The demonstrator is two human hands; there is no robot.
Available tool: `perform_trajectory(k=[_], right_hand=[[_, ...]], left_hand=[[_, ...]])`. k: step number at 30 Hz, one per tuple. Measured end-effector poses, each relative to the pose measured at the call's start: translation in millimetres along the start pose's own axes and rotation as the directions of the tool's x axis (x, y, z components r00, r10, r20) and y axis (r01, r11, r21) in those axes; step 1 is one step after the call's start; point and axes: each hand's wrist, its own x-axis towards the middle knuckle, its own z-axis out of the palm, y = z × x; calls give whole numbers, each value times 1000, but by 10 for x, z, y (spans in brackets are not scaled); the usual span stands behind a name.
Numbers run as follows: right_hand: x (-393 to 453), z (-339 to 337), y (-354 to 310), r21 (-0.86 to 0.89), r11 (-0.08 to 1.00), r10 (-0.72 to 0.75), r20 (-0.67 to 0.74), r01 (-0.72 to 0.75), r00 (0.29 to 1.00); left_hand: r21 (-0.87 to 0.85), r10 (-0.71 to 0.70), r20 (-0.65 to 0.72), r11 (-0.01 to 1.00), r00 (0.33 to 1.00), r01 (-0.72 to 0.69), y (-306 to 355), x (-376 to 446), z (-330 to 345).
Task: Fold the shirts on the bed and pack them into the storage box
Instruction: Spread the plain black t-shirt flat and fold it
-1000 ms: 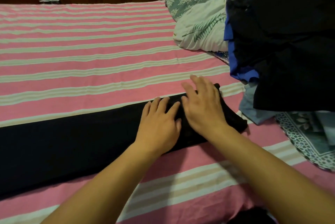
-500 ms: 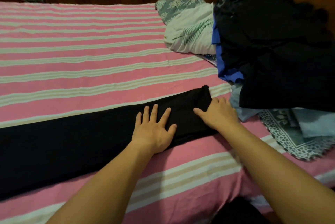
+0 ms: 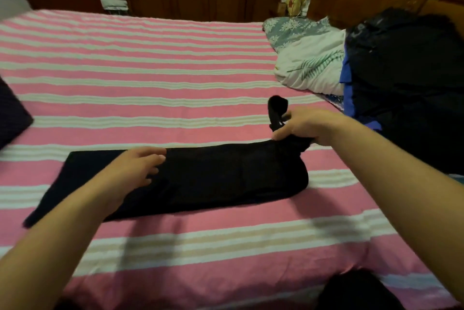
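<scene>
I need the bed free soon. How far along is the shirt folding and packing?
Early. Done: one black shirt is folded into a long strip on the striped bed. In hand: the right hand grips its lifted right end; the left hand rests on it. Left: a pile of dark clothes is unfolded, and no storage box is in view.

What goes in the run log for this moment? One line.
step: folding shirt | left hand: flat on shirt | right hand: grip on raised shirt end | pile: waiting at right | box: not seen
</scene>
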Motion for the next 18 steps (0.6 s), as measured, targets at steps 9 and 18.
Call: perform_trajectory(k=[9,18], right_hand=[[261,1065,122,-598,732,-454,-72,326,888],[741,1616,381,-729,652,-267,36,208,963]], left_hand=[[617,84,-124,787,989,11,-842,78,-619],[821,26,-63,569,998,37,-1204,158,-664]])
